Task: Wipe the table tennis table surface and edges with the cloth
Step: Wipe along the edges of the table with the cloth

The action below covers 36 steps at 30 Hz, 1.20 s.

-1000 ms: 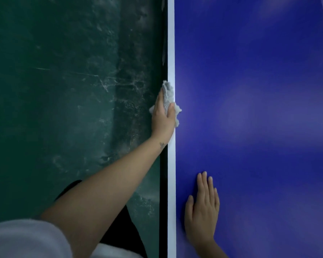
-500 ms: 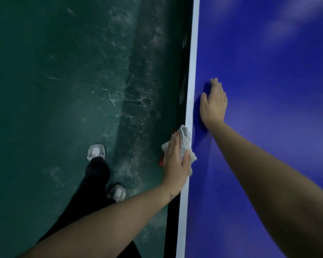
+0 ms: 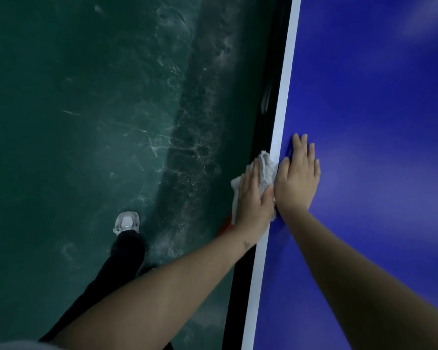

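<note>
Footing is the nearest risk: the shoe is on a scuffed green floor left of the counter, and a slip while leaning would pull both arms off the work. Just beyond, the left hand grips the cloth folded over the counter's left edge, thumb on top, and touches the right hand, which lies open and flat on the blue top; crowded so, the cloth could bunch or slip free. Farther on, the white line may get skipped if the grip rides off the edge.
</note>
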Tool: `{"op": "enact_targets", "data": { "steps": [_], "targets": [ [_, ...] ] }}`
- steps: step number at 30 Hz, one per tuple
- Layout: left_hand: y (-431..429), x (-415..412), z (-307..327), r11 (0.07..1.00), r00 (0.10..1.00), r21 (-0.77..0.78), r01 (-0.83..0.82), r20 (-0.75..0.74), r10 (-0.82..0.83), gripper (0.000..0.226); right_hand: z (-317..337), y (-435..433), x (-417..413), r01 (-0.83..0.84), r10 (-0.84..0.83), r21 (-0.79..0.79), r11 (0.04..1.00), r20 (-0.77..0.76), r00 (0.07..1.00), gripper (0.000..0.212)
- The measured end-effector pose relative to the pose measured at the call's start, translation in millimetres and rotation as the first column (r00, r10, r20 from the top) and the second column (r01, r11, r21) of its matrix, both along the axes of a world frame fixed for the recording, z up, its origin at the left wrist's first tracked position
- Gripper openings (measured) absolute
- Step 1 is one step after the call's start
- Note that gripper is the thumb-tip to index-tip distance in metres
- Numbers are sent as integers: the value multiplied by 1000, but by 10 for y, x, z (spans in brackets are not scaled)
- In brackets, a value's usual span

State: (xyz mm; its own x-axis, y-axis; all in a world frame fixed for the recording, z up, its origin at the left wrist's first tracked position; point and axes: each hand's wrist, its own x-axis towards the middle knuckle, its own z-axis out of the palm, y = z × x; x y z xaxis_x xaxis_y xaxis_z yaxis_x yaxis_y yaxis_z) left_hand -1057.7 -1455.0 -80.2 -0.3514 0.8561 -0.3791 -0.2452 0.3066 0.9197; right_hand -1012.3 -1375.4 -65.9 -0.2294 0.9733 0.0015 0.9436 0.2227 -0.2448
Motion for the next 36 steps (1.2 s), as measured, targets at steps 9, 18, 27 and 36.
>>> {"op": "enact_targets", "data": {
  "steps": [9, 18, 27, 36],
  "targets": [
    [1297, -549, -79, 998, 996, -2, -60, 60, 60, 54, 19, -6, -16, 33, -31, -31, 999, 41, 999, 57],
    [1366, -619, -21, 997, 992, 81, -9, -121, 19, 54, 55, -11, -50, 37, -34, -26, 999, 87, 996, 62],
    [734, -257, -49, 997, 996, 0, -79, 48, 78, 56, 44, 20, -55, 26, -25, -7, 1000, 84, 996, 57],
    [2260, -1027, -23, 998, 998, 25, -55, 14, 55, 53, 50, 16, -65, 28, -28, 1, 1000, 104, 994, 57]
  ]
}}
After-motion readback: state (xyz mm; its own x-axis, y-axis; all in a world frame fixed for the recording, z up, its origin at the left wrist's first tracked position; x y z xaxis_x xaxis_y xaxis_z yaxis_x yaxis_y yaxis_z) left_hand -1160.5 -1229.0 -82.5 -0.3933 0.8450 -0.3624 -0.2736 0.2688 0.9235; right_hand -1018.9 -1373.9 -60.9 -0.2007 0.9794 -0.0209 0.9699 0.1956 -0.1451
